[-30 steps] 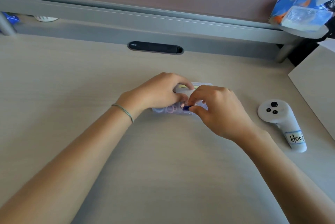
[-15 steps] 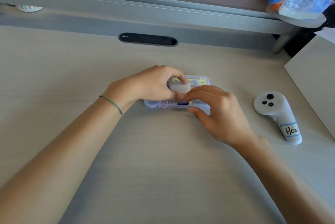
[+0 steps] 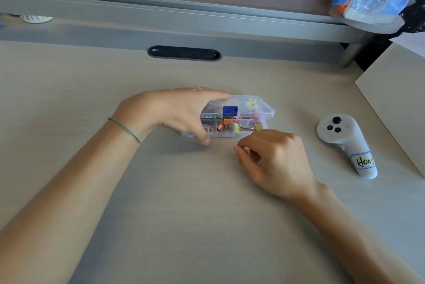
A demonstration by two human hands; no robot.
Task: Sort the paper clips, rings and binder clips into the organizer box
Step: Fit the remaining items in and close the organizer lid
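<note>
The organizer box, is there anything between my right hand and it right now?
Nothing visible. The right hand hovers just in front of the organizer box, with only bare desk between them. The left hand holds the box's left end, off to the side. The white controller lies well to the right.

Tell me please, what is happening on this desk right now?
A person is sorting small office items into a clear organizer box on the desk. The left hand holds the box at its left end. The right hand hovers just in front of it, fingers loosely curled; whether it holds something cannot be told. Orange and yellow binder clips and pink rings already lie in compartments. A white controller lies to the right.
</note>
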